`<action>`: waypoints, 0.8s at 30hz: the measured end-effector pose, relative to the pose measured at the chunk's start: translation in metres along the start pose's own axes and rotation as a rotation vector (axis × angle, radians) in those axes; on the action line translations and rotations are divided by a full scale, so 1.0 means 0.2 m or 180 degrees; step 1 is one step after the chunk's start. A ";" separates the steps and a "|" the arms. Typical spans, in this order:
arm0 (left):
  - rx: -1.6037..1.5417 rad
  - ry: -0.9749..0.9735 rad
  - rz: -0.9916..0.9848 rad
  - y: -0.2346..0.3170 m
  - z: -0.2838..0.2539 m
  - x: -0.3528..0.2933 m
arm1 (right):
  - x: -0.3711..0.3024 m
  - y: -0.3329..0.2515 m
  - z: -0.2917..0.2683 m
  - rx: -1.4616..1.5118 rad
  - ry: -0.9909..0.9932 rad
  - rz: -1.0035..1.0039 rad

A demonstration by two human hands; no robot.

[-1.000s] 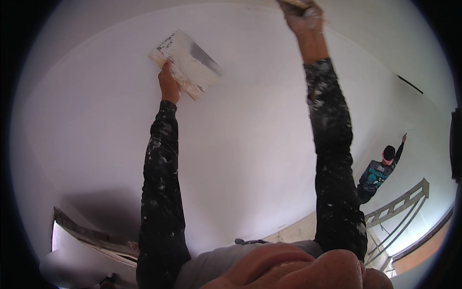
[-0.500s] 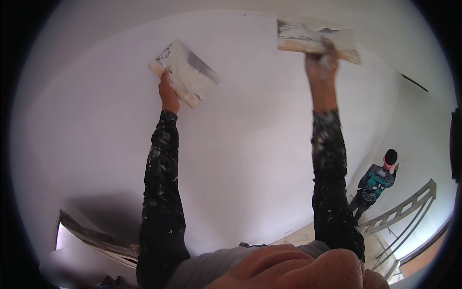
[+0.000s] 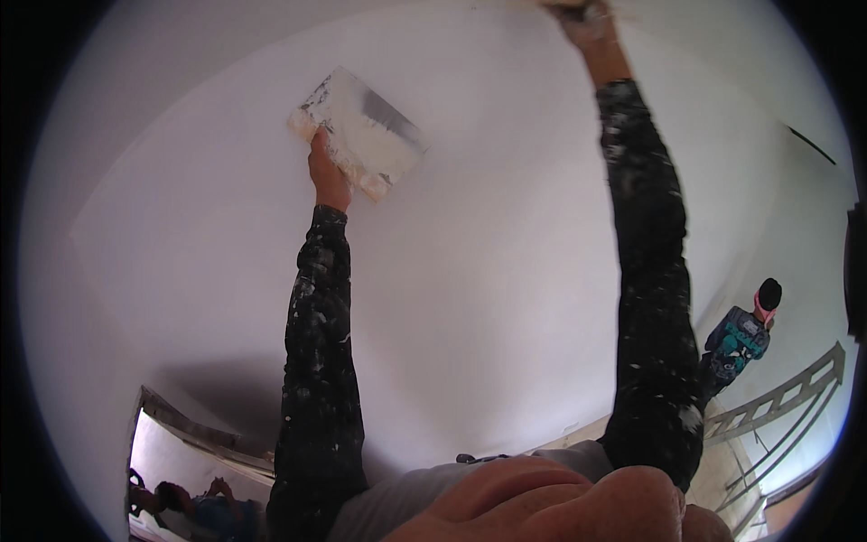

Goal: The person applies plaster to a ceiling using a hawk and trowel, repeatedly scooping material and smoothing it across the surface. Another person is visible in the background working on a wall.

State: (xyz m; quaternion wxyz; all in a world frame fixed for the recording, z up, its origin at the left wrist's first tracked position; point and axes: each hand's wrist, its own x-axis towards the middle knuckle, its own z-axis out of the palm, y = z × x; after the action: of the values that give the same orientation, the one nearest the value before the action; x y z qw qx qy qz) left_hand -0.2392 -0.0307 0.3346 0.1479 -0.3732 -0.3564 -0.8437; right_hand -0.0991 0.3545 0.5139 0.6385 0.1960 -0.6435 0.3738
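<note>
My left hand (image 3: 329, 176) is closed round the lower edge of a wide, flat plastering trowel (image 3: 370, 135). Creamy white plaster lies over much of its blade, with a bare grey patch at the upper right. This trowel is tilted in front of the white wall (image 3: 470, 271); whether it touches the wall I cannot tell. High up, my right arm is stretched out, and my right hand (image 3: 591, 34) grips a second plastering trowel (image 3: 562, 6), mostly cut off by the top edge of the view. Both black sleeves are spattered with white.
On the right, a person (image 3: 741, 339) in a dark patterned top and black cap stands facing the wall. Beside them rises a metal scaffold frame (image 3: 778, 397). At the lower left, more people (image 3: 212, 510) show in a bright gap beside a curved plank-like edge (image 3: 203, 438).
My right hand and its trowel have moved up, mostly out of view. My left hand and trowel have shifted slightly right. People have come into view at the lower left.
</note>
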 end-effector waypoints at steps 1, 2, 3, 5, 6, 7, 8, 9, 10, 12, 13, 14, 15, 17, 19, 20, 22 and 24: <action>0.0126 0.0134 0.0071 0.05 -0.08 -0.03 | -0.08 -0.20 0.02 0.0012 0.0220 0.0069; 0.0019 0.0052 0.0068 0.02 -0.01 -0.01 | -0.05 -0.21 -0.19 0.2290 -0.0653 -0.0059; -0.0020 0.0010 0.0064 0.00 0.02 0.00 | -0.09 -0.19 -0.39 0.2857 -0.0434 -0.0009; -0.0082 -0.0015 0.0085 -0.01 0.05 0.00 | -0.16 -0.13 -0.74 0.4069 0.0006 -0.0015; -0.0018 0.0066 0.0100 0.01 -0.01 -0.01 | -0.35 -0.30 -0.57 0.4086 0.0574 -0.0111; -0.0086 0.0033 0.0082 0.00 0.00 0.01 | -0.34 -0.27 -0.58 0.4149 0.0720 0.0018; -0.0133 0.0012 0.0057 -0.01 0.02 0.01 | -0.35 -0.15 -0.57 0.4223 0.0877 0.0167; -0.0032 0.0074 0.0079 0.04 -0.04 -0.01 | -0.37 0.04 -0.45 0.4442 0.1037 0.0440; -0.0084 0.0011 0.0040 0.03 -0.02 -0.02 | -0.34 0.08 -0.38 0.4275 0.1235 0.0789; -0.0132 -0.0029 0.0025 0.04 0.03 -0.03 | -0.26 0.13 -0.22 0.4217 0.1118 0.1122; -0.0102 0.0047 0.0042 0.05 0.03 -0.05 | -0.24 0.17 -0.12 0.4339 0.0778 0.1172; -0.0130 0.0082 0.0049 0.05 0.06 -0.05 | -0.21 0.16 -0.05 0.4374 0.0721 0.1191; -0.0149 0.0059 0.0041 0.02 0.06 -0.01 | -0.17 0.14 0.01 0.4413 0.0657 0.1210; -0.0180 0.0027 -0.0005 -0.02 -0.02 0.04 | -0.08 0.10 0.10 0.4433 0.0578 0.1700; -0.0062 0.0030 0.0099 -0.04 -0.01 0.04 | -0.02 0.02 0.13 0.4083 0.0670 0.1610; -0.0014 0.0023 0.0132 -0.05 0.00 0.04 | 0.00 -0.03 0.09 0.3889 0.0733 0.1561; -0.0043 0.0049 0.0150 -0.06 -0.03 0.06 | 0.01 -0.15 0.03 0.3678 0.0868 0.1481; -0.0167 0.0154 0.0047 -0.04 0.00 0.04 | -0.05 -0.40 -0.07 0.3332 0.0818 0.1224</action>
State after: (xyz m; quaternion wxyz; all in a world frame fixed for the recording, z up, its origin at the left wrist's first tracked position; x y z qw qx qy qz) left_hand -0.2485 -0.0260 0.3362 0.1529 -0.3591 -0.3277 -0.8604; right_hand -0.0309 0.3117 0.5220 0.4500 0.3185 -0.3140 0.7730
